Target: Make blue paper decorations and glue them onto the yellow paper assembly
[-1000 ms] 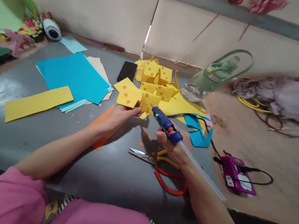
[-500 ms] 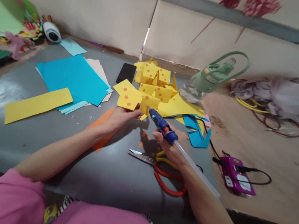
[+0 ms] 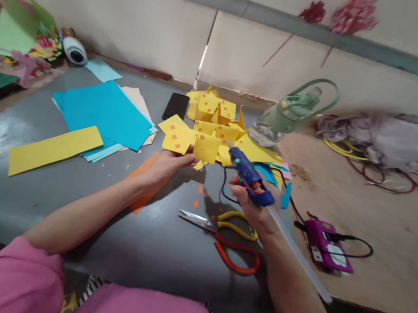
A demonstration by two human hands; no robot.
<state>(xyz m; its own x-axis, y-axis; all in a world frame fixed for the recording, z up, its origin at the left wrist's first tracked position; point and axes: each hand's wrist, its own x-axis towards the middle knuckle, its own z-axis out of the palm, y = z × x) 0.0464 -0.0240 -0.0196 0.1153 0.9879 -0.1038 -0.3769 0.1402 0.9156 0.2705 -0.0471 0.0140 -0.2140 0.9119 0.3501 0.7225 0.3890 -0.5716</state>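
Over the grey tabletop [image 3: 132, 249], I have the left hand [image 3: 170, 165] reaching forward, thumb and fingers pinching a spotted yellow paper piece [image 3: 185, 142]. The right hand [image 3: 257, 215] is wrapped around a blue glue gun [image 3: 249, 174], nozzle just beside that paper. Scissors [image 3: 212, 225] lie between the forearms; a green-topped bottle [image 3: 286, 115] stands beyond. Paper hides some left fingertips; I can't make out the trigger.

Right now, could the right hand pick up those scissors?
Probably not straight away: the right hand is gripping the blue glue gun. Once free, likely yes: the scissors lie close by on the grey table.
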